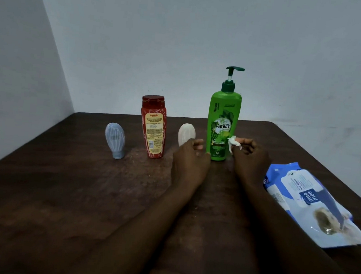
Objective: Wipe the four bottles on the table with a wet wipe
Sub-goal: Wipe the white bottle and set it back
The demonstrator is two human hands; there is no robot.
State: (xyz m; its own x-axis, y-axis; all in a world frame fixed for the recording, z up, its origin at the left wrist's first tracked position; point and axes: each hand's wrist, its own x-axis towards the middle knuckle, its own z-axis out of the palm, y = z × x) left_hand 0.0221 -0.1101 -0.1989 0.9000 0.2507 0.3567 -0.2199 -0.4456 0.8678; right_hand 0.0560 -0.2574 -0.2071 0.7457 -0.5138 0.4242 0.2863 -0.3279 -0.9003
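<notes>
Head view: four bottles stand in a row toward the far edge of the table (63,192). From the far-left corner rightward they are the grey bottle (115,140), red bottle (153,127), white bottle (186,135) and green bottle (223,127). The right hand (249,157) pinches a bunched wipe (233,143) between thumb and curled fingers, just against the green bottle's right side, low on the label. The left hand (189,161) sits at the bottle's lower left with its fingers loosely curled and nothing in them. Its thumb is close to the base, but whether it touches I cannot tell. It also hides the white bottle's foot.

The main risk, as I judge it, is tipping. The green bottle is tall with a pump on top, so a sideways rub from the right, with no firm hold opposite, could topple it toward the white bottle just beside it, and on down the row. The grey bottle and white bottle stand on narrow caps and would go over at a light knock from the left wrist. The wipe is balled small, so it may cover little and leave streaks. The pack (312,203) lies at the right edge, near the right forearm, and a sweep back could push it off.
</notes>
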